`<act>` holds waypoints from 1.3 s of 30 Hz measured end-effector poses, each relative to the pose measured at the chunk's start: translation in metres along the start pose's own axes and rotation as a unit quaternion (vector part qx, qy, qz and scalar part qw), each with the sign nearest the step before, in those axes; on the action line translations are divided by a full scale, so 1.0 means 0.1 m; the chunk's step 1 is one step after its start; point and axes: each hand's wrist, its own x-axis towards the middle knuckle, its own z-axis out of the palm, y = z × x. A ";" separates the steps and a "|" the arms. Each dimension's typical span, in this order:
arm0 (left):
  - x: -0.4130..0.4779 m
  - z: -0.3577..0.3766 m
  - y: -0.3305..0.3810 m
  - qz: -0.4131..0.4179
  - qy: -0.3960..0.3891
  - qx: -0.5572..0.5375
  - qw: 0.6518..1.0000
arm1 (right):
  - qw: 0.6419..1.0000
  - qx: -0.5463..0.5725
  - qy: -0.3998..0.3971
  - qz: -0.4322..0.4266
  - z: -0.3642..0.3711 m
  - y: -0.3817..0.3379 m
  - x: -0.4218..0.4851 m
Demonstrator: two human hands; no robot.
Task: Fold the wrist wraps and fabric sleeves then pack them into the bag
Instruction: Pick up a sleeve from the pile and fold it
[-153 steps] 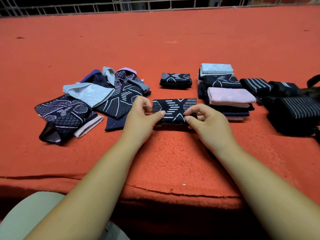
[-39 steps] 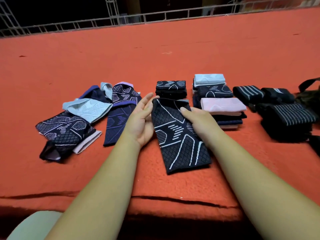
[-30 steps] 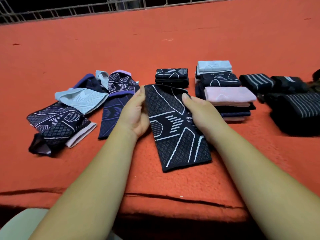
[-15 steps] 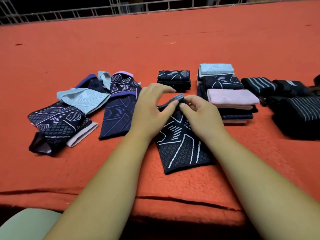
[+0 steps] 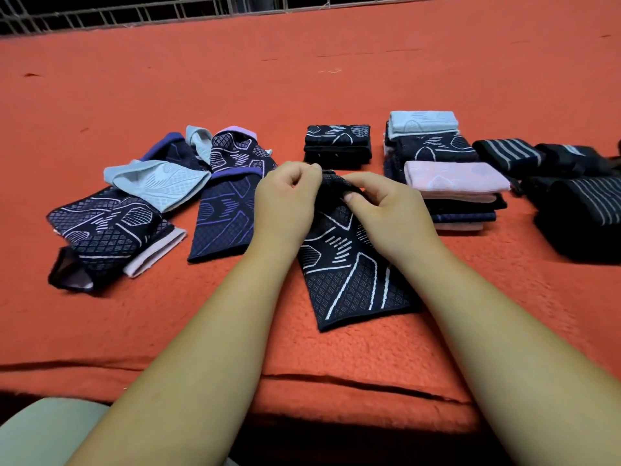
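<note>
A black fabric sleeve with a white line pattern (image 5: 353,274) lies lengthwise on the red cloth in front of me. My left hand (image 5: 285,203) and my right hand (image 5: 386,213) both pinch its far end, which is lifted and bunched between the fingers. Two folded black sleeves (image 5: 337,146) sit stacked just behind. To the right stands a pile of folded sleeves topped by a pink one (image 5: 453,176) and a light blue one (image 5: 423,121). Rolled black striped wrist wraps (image 5: 507,154) lie further right.
A loose heap of unfolded sleeves lies at the left: a dark purple-lined one (image 5: 223,220), a light blue one (image 5: 158,183), a black-and-lilac one (image 5: 100,237). A dark bag (image 5: 584,210) sits at the right edge. The red table's front edge (image 5: 302,388) runs near me.
The earlier folded sleeve went onto the stack behind. A fresh black sleeve was laid out flat, and both hands moved from its sides to its far end and pinched it up.
</note>
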 end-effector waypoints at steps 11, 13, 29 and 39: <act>-0.03 -0.09 0.06 0.014 -0.138 -0.048 0.989 | 0.996 0.090 0.001 0.027 -0.05 -0.11 -0.03; -0.02 -0.11 0.03 0.003 -0.139 -0.043 0.989 | 0.995 0.093 0.021 0.040 -0.05 -0.11 -0.03; 0.09 -0.19 -0.13 -0.194 -0.140 -0.260 0.936 | 0.976 0.174 0.060 0.118 -0.06 -0.06 0.05; 0.10 -0.27 -0.11 -0.197 -0.146 -0.264 0.933 | 0.986 0.101 0.009 0.131 -0.04 -0.06 0.01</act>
